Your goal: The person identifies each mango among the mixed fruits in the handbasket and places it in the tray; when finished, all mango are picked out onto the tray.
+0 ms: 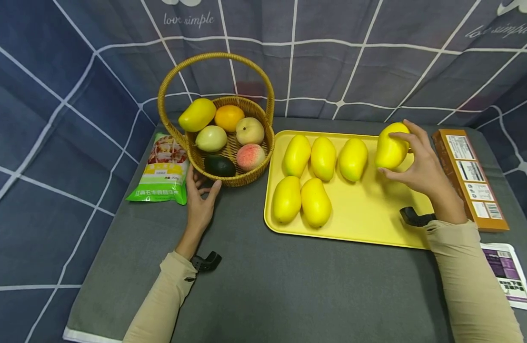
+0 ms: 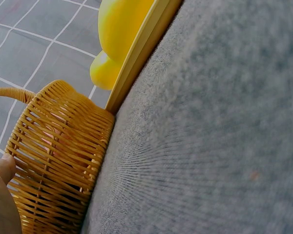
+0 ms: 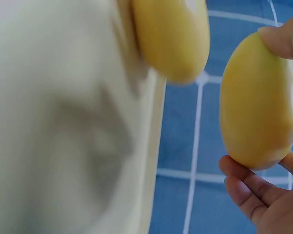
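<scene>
My right hand [image 1: 422, 162] grips a yellow mango [image 1: 392, 145] above the right part of the yellow tray [image 1: 374, 209]. In the right wrist view, the thumb is on one end of this mango [image 3: 259, 105] and fingers are at the other. Several more mangoes [image 1: 315, 202] lie at the tray's left and middle. My left hand [image 1: 200, 202] rests against the front left of the wicker basket [image 1: 252, 177], its thumb on the outer wall. Inside are a mango [image 1: 197, 115], an orange fruit [image 1: 229, 118], a peach [image 1: 250, 157], a dark green fruit [image 1: 219, 166] and two pale fruits.
A green and yellow food packet [image 1: 160, 176] lies left of the basket, partly behind it. Right of the tray is an orange-brown box [image 1: 471, 178]. Below that, a white and purple packet [image 1: 509, 276] is partly covered by the right sleeve. A gridded curtain [image 1: 314, 66] hangs behind.
</scene>
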A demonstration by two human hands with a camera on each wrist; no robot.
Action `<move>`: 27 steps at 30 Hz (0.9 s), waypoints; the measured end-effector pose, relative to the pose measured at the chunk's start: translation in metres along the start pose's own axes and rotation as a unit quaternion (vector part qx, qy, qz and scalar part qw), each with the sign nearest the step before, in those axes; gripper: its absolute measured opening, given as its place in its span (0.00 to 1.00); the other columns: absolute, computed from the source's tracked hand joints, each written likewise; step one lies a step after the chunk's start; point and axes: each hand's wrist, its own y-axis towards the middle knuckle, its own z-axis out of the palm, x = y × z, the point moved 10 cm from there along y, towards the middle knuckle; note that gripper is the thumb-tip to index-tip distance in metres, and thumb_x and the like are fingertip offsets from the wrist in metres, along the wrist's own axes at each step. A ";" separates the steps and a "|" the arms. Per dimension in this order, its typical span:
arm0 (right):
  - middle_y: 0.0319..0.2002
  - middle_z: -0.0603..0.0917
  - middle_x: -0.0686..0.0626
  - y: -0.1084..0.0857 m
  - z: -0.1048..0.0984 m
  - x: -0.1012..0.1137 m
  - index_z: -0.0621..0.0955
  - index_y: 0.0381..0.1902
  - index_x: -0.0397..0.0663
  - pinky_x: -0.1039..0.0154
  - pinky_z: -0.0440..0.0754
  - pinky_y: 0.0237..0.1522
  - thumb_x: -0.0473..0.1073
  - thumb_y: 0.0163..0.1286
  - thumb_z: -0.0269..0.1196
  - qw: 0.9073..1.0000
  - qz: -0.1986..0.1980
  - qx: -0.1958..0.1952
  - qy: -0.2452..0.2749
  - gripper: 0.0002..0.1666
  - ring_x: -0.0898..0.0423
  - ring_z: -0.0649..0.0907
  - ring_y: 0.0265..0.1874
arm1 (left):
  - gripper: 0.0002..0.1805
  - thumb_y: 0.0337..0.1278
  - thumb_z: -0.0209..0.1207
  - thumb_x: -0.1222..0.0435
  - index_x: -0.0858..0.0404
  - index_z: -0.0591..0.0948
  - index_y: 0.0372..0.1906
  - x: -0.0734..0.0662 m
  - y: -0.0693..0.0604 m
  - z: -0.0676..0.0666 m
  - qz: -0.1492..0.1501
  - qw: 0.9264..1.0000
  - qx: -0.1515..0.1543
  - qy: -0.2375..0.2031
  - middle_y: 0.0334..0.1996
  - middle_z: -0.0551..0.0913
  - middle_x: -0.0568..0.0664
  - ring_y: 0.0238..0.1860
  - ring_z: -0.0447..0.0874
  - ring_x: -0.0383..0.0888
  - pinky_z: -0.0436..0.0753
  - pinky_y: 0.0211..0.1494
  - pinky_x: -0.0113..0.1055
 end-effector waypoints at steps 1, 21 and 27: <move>0.77 0.52 0.56 -0.002 -0.001 -0.006 0.72 0.67 0.48 0.76 0.62 0.49 0.30 0.40 0.79 1.000 0.011 0.002 0.005 0.52 0.41 0.64 0.69 | 0.44 0.66 0.58 0.70 0.68 0.45 0.77 0.000 0.000 0.000 -0.002 1.000 0.000 0.000 0.68 0.58 0.72 0.64 0.65 0.62 0.71 0.53 0.38; 0.77 0.51 0.42 -0.025 0.022 -0.047 0.71 0.67 0.47 0.29 0.53 0.66 0.31 0.42 0.78 0.996 0.036 0.076 0.034 0.52 0.36 0.52 0.75 | 0.44 0.66 0.57 0.71 0.68 0.44 0.78 0.001 0.000 -0.001 -0.005 1.000 0.003 -0.005 0.69 0.58 0.70 0.65 0.65 0.60 0.71 0.53 0.35; 0.78 0.48 0.41 -0.026 0.028 -0.048 0.71 0.68 0.47 0.27 0.50 0.67 0.32 0.44 0.78 0.995 0.041 0.090 0.031 0.51 0.35 0.50 0.75 | 0.44 0.66 0.57 0.70 0.68 0.44 0.78 0.001 0.000 0.000 -0.005 1.000 0.005 -0.003 0.69 0.58 0.70 0.65 0.65 0.61 0.71 0.54 0.37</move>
